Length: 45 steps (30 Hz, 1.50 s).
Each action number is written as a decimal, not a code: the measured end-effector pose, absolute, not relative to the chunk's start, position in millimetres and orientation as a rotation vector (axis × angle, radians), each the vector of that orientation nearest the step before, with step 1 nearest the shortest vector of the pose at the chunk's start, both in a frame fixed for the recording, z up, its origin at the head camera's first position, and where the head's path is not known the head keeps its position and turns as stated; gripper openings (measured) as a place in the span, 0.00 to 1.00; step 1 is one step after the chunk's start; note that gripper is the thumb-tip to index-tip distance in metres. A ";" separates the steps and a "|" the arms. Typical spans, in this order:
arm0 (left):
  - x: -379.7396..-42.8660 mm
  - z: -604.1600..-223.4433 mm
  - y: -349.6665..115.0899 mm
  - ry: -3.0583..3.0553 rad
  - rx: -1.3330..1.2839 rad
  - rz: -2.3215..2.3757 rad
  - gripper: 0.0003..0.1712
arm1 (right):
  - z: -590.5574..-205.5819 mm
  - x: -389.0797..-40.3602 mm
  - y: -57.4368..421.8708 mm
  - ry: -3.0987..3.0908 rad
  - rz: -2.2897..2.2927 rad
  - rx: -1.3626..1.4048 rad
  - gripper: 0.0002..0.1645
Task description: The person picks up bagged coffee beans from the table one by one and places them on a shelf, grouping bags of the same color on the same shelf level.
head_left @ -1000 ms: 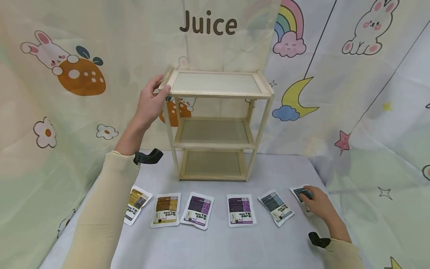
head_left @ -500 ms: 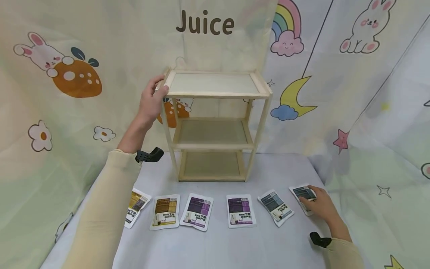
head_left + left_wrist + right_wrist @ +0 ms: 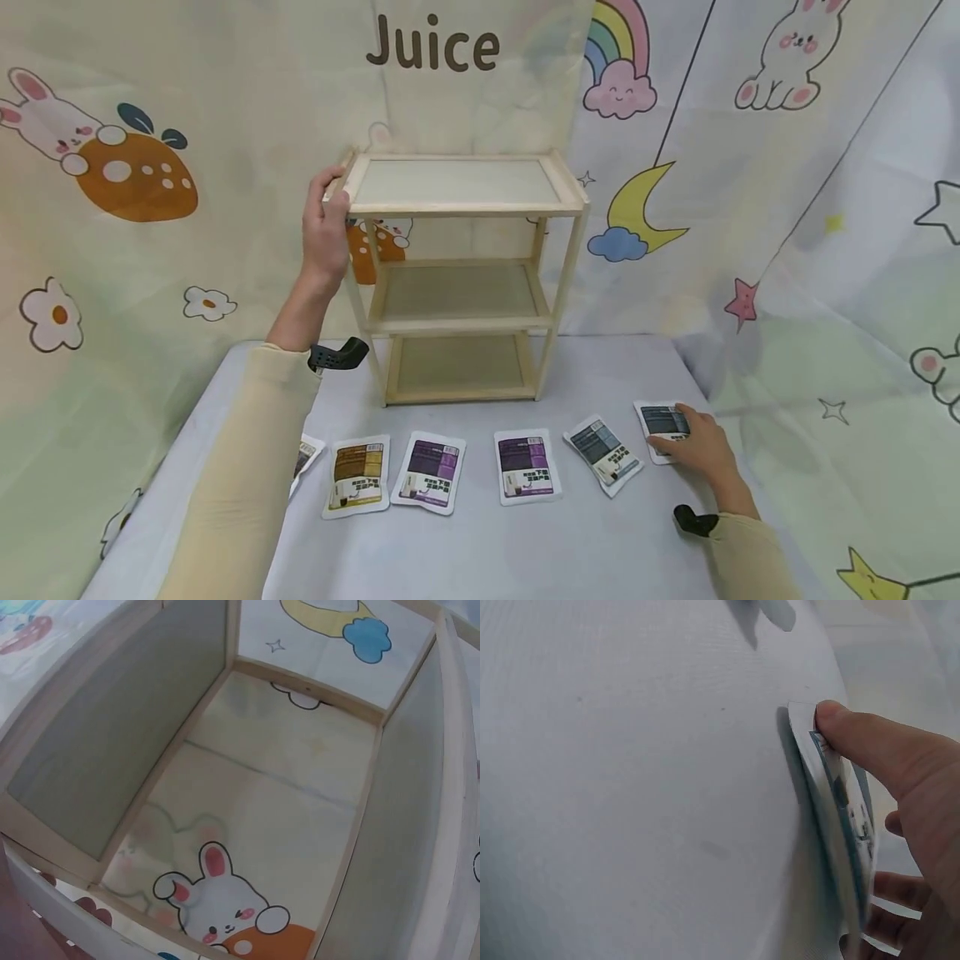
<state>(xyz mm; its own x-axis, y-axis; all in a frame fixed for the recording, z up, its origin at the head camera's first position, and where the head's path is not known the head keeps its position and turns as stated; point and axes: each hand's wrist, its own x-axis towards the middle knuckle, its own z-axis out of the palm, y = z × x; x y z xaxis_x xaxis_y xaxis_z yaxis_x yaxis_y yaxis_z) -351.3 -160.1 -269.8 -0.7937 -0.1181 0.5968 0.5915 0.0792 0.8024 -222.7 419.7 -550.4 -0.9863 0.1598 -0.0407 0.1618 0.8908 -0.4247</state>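
A three-tier wooden shelf rack (image 3: pixel 465 323) stands on the table, its tiers bare. My left hand (image 3: pixel 326 233) grips the top tier's left end, thumb at the front corner. In the left wrist view the rack's frame (image 3: pixel 75 742) fills the picture. At the far right, my right hand (image 3: pixel 697 450) holds a white packet with a dark blue-grey label (image 3: pixel 663 421). From the right wrist, the thumb (image 3: pixel 855 731) presses one edge of that packet (image 3: pixel 847 802) while the other fingers are at its opposite side; it looks tilted, with a shadow along its lower edge.
Left of the held packet lie another blue-grey packet (image 3: pixel 603 454), two purple-labelled packets (image 3: pixel 527 467) (image 3: pixel 429 472) and a yellow-brown one (image 3: pixel 357 477). A further packet (image 3: pixel 306 457) is partly behind my left sleeve. A printed cloth backdrop (image 3: pixel 465 108) hangs behind the rack.
The head view has swung rightward, so the scene sits farther left. The packet in my right hand has turned straighter. My left hand keeps its place on the rack.
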 end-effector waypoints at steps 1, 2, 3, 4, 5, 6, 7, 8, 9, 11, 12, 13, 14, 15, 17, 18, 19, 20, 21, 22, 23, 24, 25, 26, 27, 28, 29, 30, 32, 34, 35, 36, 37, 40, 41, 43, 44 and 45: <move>-351.4 -270.3 -159.4 -1.830 -0.476 -1.774 0.26 | -551.7 -223.2 418.8 3.041 -0.689 0.272 0.67; -351.4 -270.9 -158.8 -1.820 -0.487 -1.785 0.26 | -552.6 -223.5 418.1 3.029 -0.695 0.288 0.67; -351.5 -271.4 -158.4 -1.806 -0.496 -1.791 0.26 | -553.4 -224.0 417.7 3.019 -0.700 0.297 0.66; -352.0 -271.9 -158.2 -1.790 -0.504 -1.803 0.26 | -554.4 -224.7 417.2 3.013 -0.708 0.305 0.66; -352.3 -272.3 -158.2 -1.779 -0.514 -1.810 0.26 | -555.1 -225.9 416.6 3.006 -0.717 0.313 0.66; -352.7 -272.3 -158.5 -1.762 -0.521 -1.819 0.26 | -555.8 -227.9 416.0 3.006 -0.724 0.313 0.66; -353.2 -271.9 -159.3 -1.741 -0.529 -1.825 0.26 | -556.3 -230.3 415.0 3.006 -0.735 0.310 0.67; -353.5 -272.2 -159.4 -1.725 -0.541 -1.829 0.26 | -557.5 -231.2 414.4 3.005 -0.746 0.310 0.68; -353.9 -272.3 -159.4 -1.711 -0.550 -1.838 0.26 | -558.7 -232.3 413.8 3.006 -0.748 0.312 0.68; -354.1 -272.2 -159.4 -1.697 -0.573 -1.852 0.27 | -560.0 -234.2 412.0 3.000 -0.764 0.333 0.68; -354.0 -272.2 -159.6 -1.698 -0.580 -1.856 0.27 | -560.1 -234.7 410.9 2.993 -0.781 0.347 0.68; -354.0 -272.4 -159.8 -1.700 -0.583 -1.858 0.27 | -559.8 -235.2 409.8 2.985 -0.803 0.360 0.68; -353.7 -272.4 -160.0 -1.704 -0.582 -1.857 0.27 | -559.4 -235.5 408.7 2.976 -0.821 0.370 0.68; -353.3 -272.4 -160.4 -1.706 -0.576 -1.856 0.27 | -558.7 -235.8 407.2 2.964 -0.842 0.382 0.67; -352.8 -272.3 -160.1 -1.709 -0.558 -1.849 0.27 | -555.2 -236.2 405.2 2.942 -0.900 0.394 0.67; -352.6 -272.0 -160.1 -1.709 -0.552 -1.845 0.27 | -552.8 -236.4 403.6 2.933 -0.931 0.397 0.68; -352.7 -271.6 -159.9 -1.704 -0.551 -1.845 0.28 | -550.2 -236.7 401.9 2.926 -0.960 0.399 0.68; -352.9 -270.9 -159.7 -1.700 -0.555 -1.846 0.28 | -547.2 -236.9 400.0 2.919 -0.981 0.403 0.68; -353.2 -270.3 -159.4 -1.694 -0.559 -1.850 0.28 | -544.0 -237.1 398.0 2.916 -1.003 0.409 0.68; -353.5 -269.5 -159.0 -1.689 -0.565 -1.856 0.28 | -540.1 -237.1 395.8 2.913 -1.028 0.415 0.68; -353.9 -269.3 -158.6 -1.686 -0.575 -1.864 0.28 | -535.7 -237.1 393.7 2.910 -1.049 0.424 0.68; -354.0 -269.4 -158.2 -1.684 -0.580 -1.871 0.28 | -531.5 -237.0 391.7 2.911 -1.062 0.430 0.69; -354.1 -269.9 -157.9 -1.688 -0.578 -1.874 0.27 | -526.8 -236.8 389.7 2.911 -1.073 0.430 0.69; -354.1 -270.6 -157.7 -1.693 -0.572 -1.874 0.27 | -521.7 -236.7 387.3 2.912 -1.082 0.428 0.69; -354.1 -271.5 -157.6 -1.695 -0.562 -1.872 0.27 | -516.5 -236.8 384.9 2.912 -1.102 0.421 0.69; -354.1 -272.5 -157.6 -1.696 -0.555 -1.870 0.27 | -510.7 -237.0 382.1 2.914 -1.121 0.410 0.69; -354.1 -273.5 -157.6 -1.694 -0.547 -1.870 0.27 | -505.0 -237.4 379.8 2.915 -1.141 0.393 0.68; -354.2 -274.5 -157.4 -1.693 -0.539 -1.870 0.28 | -499.2 -237.7 377.4 2.922 -1.154 0.370 0.68; -353.8 -273.8 -158.6 -1.681 -0.538 -1.877 0.28 | -485.1 -239.9 371.3 2.939 -1.172 0.326 0.67; -353.9 -273.3 -159.0 -1.672 -0.558 -1.889 0.28 | -470.3 -242.1 367.9 2.957 -1.187 0.280 0.65; -353.8 -272.9 -158.8 -1.670 -0.567 -1.894 0.28 | -462.4 -243.2 366.6 2.966 -1.196 0.260 0.65; -353.9 -272.6 -158.6 -1.667 -0.577 -1.897 0.28 | -454.2 -244.3 365.4 2.979 -1.200 0.242 0.64; -353.8 -272.5 -158.4 -1.667 -0.583 -1.898 0.28 | -445.6 -245.7 364.3 2.989 -1.208 0.229 0.64; -353.0 -272.9 -158.6 -1.683 -0.584 -1.881 0.28 | -419.4 -251.6 360.2 3.014 -1.268 0.180 0.62; -352.5 -273.1 -158.9 -1.688 -0.581 -1.871 0.28 | -410.6 -254.0 358.3 3.018 -1.291 0.164 0.62; -351.8 -274.8 -159.9 -1.703 -0.576 -1.850 0.28 | -392.7 -258.4 353.9 3.036 -1.296 0.137 0.62; -351.3 -275.8 -160.4 -1.713 -0.580 -1.838 0.28 | -383.3 -260.5 351.5 3.041 -1.301 0.124 0.61; -351.3 -276.6 -160.7 -1.717 -0.589 -1.833 0.28 | -373.8 -262.6 349.1 3.048 -1.302 0.112 0.61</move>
